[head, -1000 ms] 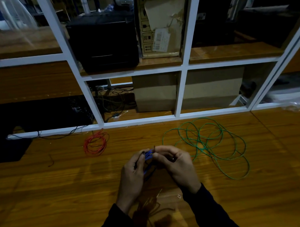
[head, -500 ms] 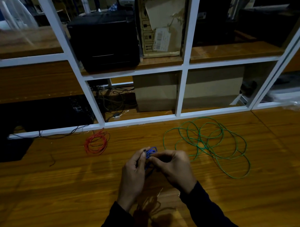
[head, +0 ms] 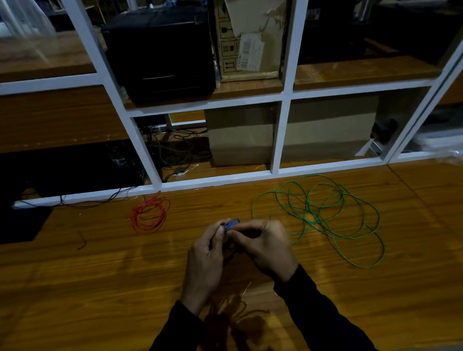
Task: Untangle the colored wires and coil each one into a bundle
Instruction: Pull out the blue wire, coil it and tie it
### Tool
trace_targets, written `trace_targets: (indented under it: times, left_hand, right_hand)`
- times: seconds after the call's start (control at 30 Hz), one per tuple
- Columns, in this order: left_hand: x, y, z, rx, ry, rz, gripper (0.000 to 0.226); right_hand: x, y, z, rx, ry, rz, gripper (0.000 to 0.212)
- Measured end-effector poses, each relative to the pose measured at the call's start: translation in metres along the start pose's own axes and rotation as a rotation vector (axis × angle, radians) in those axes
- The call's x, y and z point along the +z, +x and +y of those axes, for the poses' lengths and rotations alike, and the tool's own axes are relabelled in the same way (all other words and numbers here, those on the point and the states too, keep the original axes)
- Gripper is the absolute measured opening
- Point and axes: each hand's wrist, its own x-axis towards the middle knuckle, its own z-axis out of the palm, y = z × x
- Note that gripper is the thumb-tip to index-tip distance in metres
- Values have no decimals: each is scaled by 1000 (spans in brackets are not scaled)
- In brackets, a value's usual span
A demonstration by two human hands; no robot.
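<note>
Both hands meet above the middle of the wooden table [head: 98,298] around a small blue wire bundle [head: 231,223]. My left hand [head: 205,260] grips its left side and my right hand [head: 267,249] pinches its right side; most of the blue wire is hidden between the fingers. A red wire [head: 148,215] lies coiled in a small bundle to the left, near the white frame. A green wire [head: 323,214] sprawls in loose overlapping loops on the table to the right of my hands.
A white-framed glass partition [head: 279,137] stands along the table's far edge. Behind it are a black box [head: 163,51], cardboard boxes [head: 249,35] and loose dark cables [head: 177,148]. A thin dark wire scrap [head: 82,242] lies at the left.
My hands stayed together on the blue bundle and shifted slightly; the blue loop now shows above my fingers. The red and green wires have not moved.
</note>
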Motion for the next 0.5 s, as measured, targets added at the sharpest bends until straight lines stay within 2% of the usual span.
trace_targets:
  times: [0.5]
  left_hand:
    - [-4, 2, 1, -25, -23, 33, 29]
  right_hand:
    - [6, -1, 1, -19, 13, 6, 7]
